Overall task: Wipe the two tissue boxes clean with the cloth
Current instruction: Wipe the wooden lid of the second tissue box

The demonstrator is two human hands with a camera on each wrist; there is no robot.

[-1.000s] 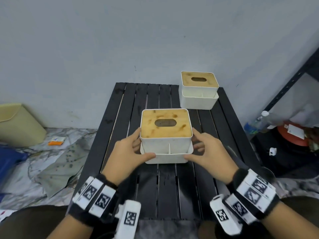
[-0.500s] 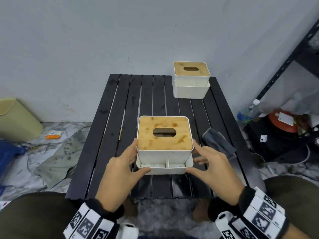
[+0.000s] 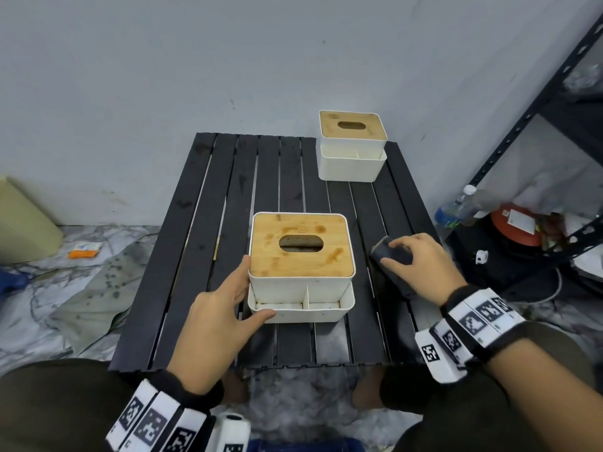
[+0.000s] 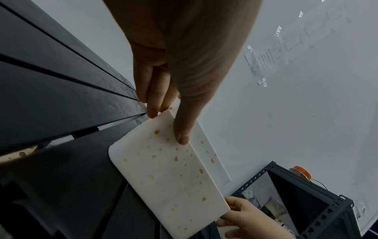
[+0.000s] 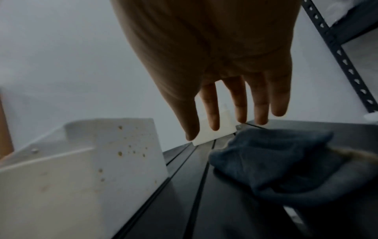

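Near tissue box [image 3: 301, 267] sits at the middle of the black slatted surface [image 3: 208, 223], bamboo lid with oval slot, brown stains on lid. White front wall speckled with orange-brown spots, clear in the left wrist view [image 4: 169, 177]; side wall spotted too [image 5: 126, 153].

Second tissue box [image 3: 352, 146] at 1 o'clock from the first, far right corner of the surface, well apart. Its lid looks cleaner; fine marks too small to judge.

Left hand [image 3: 217, 316]: fingers straight along the near box's left wall, thumb laid across the front low tray rim. Grip flat against the box, not curled round it.

Right hand [image 3: 416, 264] at 3 o'clock of the near box, over the dark grey cloth [image 3: 391, 259]. In the head view fingers and thumb touch the folded cloth; in the right wrist view the fingers [image 5: 239, 103] hang straight above the cloth [image 5: 272, 161]. Grip reads as unclenched, not closed on it. The hand hides much of the cloth's middle.

Right wrist view is motion-blurred at left. Floor clutter and metal shelving [image 3: 522, 109] at right are cut off by the frame edge.
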